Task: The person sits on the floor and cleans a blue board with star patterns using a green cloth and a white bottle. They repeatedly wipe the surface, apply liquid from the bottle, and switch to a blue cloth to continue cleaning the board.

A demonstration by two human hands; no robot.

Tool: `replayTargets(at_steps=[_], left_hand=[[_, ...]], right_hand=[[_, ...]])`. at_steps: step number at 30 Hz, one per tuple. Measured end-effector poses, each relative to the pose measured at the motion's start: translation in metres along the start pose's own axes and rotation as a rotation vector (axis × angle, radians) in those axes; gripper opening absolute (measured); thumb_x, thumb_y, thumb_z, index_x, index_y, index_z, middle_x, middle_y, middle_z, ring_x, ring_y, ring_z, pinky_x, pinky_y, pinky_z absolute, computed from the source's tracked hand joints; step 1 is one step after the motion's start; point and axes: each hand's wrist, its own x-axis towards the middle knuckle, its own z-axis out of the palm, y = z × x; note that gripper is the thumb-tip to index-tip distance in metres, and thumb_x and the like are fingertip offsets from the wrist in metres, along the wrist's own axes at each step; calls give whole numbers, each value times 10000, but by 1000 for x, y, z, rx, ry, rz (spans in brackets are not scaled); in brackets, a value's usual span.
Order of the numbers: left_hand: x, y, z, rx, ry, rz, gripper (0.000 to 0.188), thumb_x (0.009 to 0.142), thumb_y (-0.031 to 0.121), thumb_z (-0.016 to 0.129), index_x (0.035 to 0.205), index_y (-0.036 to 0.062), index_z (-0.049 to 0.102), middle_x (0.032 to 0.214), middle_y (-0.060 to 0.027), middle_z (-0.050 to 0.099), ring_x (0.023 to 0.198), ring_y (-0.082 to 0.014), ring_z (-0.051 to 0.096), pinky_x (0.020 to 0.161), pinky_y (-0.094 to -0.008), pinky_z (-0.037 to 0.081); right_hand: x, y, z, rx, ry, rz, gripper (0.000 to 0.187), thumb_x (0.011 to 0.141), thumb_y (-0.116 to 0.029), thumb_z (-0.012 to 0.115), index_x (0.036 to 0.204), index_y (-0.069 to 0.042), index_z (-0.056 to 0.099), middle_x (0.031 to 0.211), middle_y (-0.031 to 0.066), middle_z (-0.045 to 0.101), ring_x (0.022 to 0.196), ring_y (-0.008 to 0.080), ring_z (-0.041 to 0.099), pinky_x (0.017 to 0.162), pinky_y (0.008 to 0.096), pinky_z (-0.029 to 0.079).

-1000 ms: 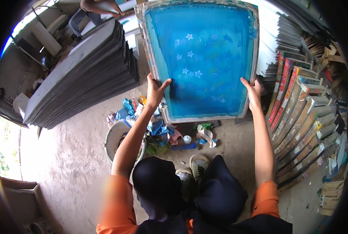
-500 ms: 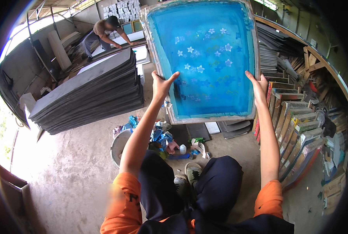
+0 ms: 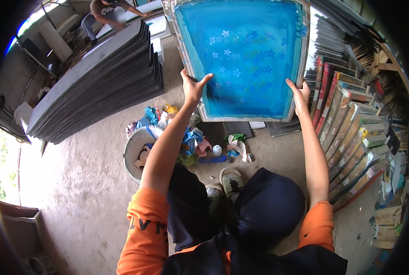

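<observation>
Held up in front of me is a screen printing frame (image 3: 241, 85), with blue mesh, a pattern of small flowers and a worn, paint-stained rim. My left hand (image 3: 194, 87) grips its left edge near the lower corner, thumb on the mesh side. On the right edge, at about the same height, my right hand (image 3: 299, 96) holds it with the thumb over the front. The other fingers of both hands are mostly hidden behind the frame. Its top runs out of the picture.
A tall stack of dark boards (image 3: 99, 87) stands to the left. Rags (image 3: 193, 140) and a white bottle (image 3: 217, 150) lie beside a white bucket (image 3: 130, 153). More frames (image 3: 351, 123) lean in a row at right. Another person (image 3: 106, 13) bends over a surface behind the stack.
My view has tipped downward, so the surroundings sit higher in the picture. Both hands keep their hold on the frame, and its lower edge appears higher. Fewer flowers look pale on the mesh.
</observation>
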Motion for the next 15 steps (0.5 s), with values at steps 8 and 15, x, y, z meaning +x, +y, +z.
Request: replayTargets(at_steps=[8, 15], left_hand=[[-24, -102, 21, -123, -66, -196, 967, 599, 337, 891, 1262, -37, 295, 1196, -225, 501, 1085, -272, 532, 929, -367, 436], [-27, -118, 11, 23, -20, -239, 943, 587, 318, 897, 1259, -19, 329, 1144, -213, 535, 1054, -288, 542, 914, -355, 437]], right_hand=[[-11, 124, 23, 23, 11, 177, 488, 730, -248, 809, 1077, 9, 583, 982, 84, 656, 871, 139, 598, 803, 281, 460], [-25, 164, 48, 96, -59, 341, 458, 769, -184, 772, 1126, 4, 556, 1050, 82, 632, 946, 155, 586, 867, 293, 436]])
